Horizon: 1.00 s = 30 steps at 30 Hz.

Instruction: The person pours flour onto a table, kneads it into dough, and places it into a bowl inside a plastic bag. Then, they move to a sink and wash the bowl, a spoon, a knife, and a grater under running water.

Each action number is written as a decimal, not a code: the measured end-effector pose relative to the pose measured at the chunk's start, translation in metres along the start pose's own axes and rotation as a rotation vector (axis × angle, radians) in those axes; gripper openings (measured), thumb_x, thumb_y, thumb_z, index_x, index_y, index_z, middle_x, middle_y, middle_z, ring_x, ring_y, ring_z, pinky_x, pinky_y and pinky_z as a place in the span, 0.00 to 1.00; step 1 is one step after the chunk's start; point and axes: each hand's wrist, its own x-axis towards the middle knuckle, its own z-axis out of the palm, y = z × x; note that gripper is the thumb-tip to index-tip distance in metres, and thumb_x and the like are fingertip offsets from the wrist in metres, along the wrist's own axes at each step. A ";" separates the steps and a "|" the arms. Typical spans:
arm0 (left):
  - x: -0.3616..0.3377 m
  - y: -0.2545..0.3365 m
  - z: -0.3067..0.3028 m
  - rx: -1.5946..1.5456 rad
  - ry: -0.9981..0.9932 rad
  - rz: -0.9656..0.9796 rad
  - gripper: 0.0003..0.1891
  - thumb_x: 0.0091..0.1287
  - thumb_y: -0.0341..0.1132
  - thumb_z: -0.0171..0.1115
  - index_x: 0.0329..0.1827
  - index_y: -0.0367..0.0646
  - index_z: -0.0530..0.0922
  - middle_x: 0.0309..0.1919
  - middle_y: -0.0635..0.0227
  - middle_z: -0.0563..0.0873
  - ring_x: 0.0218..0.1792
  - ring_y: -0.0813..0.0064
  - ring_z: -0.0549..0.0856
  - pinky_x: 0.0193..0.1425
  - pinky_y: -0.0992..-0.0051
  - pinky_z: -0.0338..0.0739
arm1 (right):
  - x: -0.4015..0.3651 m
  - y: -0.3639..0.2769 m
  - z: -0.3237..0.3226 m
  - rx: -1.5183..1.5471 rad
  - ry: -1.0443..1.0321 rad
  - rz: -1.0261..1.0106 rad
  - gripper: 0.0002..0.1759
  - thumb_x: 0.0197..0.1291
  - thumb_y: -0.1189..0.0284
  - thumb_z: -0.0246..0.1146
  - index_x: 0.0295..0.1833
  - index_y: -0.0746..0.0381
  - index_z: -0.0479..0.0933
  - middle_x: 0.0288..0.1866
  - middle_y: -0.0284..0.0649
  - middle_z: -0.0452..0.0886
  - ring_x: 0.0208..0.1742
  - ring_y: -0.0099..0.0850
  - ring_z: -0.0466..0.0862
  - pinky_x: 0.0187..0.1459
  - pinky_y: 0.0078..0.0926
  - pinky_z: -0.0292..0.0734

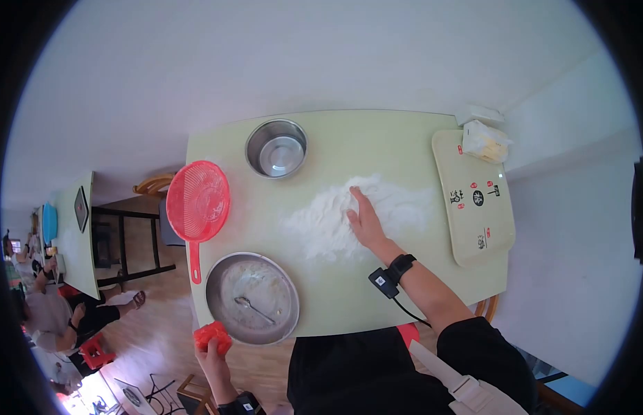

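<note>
Right hand (366,220) lies open, flat on flour (321,232); left hand (212,354) grips red object (212,336).

Red strainer (198,200) beside a small steel bowl (276,148); beige tray (449,173) carries a white packet (484,140)

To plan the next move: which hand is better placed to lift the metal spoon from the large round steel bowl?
Likely the left hand, beside the steel bowl, though gripping a red object; the right hand lies farther, on white flour.
</note>
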 end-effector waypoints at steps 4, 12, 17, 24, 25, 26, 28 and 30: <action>0.022 -0.032 -0.044 -0.046 -0.008 -0.023 0.15 0.59 0.34 0.53 0.48 0.40 0.69 0.38 0.64 0.78 0.36 0.72 0.79 0.32 0.75 0.77 | -0.015 -0.002 -0.022 0.317 0.082 0.174 0.25 0.59 0.70 0.49 0.60 0.69 0.55 0.63 0.50 0.58 0.66 0.41 0.56 0.64 0.34 0.48; 0.090 -0.008 -0.015 -0.179 0.039 -0.093 0.18 0.62 0.36 0.54 0.53 0.40 0.66 0.42 0.62 0.77 0.41 0.72 0.79 0.40 0.76 0.76 | -0.038 -0.013 0.006 0.185 0.153 0.165 0.22 0.62 0.71 0.45 0.60 0.69 0.55 0.64 0.52 0.55 0.67 0.42 0.53 0.65 0.32 0.45; 0.135 0.027 0.014 -0.237 -0.109 -0.125 0.18 0.62 0.34 0.54 0.54 0.41 0.65 0.42 0.62 0.77 0.41 0.71 0.79 0.42 0.74 0.76 | -0.023 -0.029 0.004 0.326 0.172 0.166 0.23 0.61 0.68 0.46 0.59 0.67 0.57 0.64 0.51 0.55 0.67 0.43 0.52 0.65 0.33 0.46; 0.151 0.014 0.028 -0.209 -0.187 -0.144 0.16 0.62 0.33 0.53 0.51 0.38 0.67 0.41 0.61 0.78 0.38 0.68 0.80 0.38 0.71 0.78 | -0.055 -0.061 0.013 0.168 -0.682 -0.414 0.28 0.55 0.64 0.54 0.59 0.65 0.59 0.65 0.49 0.54 0.68 0.43 0.51 0.65 0.35 0.47; 0.154 0.015 0.030 -0.204 -0.190 -0.141 0.16 0.62 0.33 0.53 0.51 0.38 0.67 0.41 0.61 0.78 0.38 0.68 0.80 0.38 0.71 0.78 | -0.054 -0.065 0.017 0.103 -0.759 -0.475 0.29 0.54 0.65 0.55 0.59 0.66 0.59 0.65 0.49 0.54 0.68 0.43 0.51 0.65 0.35 0.48; 0.160 0.018 0.031 -0.141 -0.188 -0.093 0.15 0.62 0.32 0.53 0.51 0.38 0.67 0.40 0.61 0.78 0.37 0.69 0.81 0.37 0.71 0.78 | -0.050 -0.062 0.021 0.045 -0.757 -0.490 0.31 0.54 0.64 0.54 0.61 0.66 0.57 0.65 0.49 0.53 0.68 0.43 0.51 0.66 0.37 0.47; 0.169 0.027 0.038 -0.072 -0.190 -0.053 0.15 0.61 0.32 0.54 0.50 0.37 0.68 0.40 0.61 0.78 0.36 0.69 0.81 0.37 0.72 0.78 | -0.033 -0.057 0.023 0.051 -0.685 -0.414 0.30 0.53 0.66 0.55 0.60 0.66 0.58 0.65 0.49 0.54 0.67 0.43 0.52 0.65 0.36 0.48; 0.178 0.039 0.047 -0.088 -0.209 -0.039 0.14 0.59 0.33 0.58 0.46 0.35 0.72 0.36 0.64 0.80 0.34 0.75 0.80 0.36 0.77 0.76 | -0.018 -0.052 0.022 0.058 -0.554 -0.341 0.28 0.52 0.69 0.56 0.59 0.67 0.59 0.64 0.49 0.56 0.67 0.42 0.52 0.65 0.35 0.49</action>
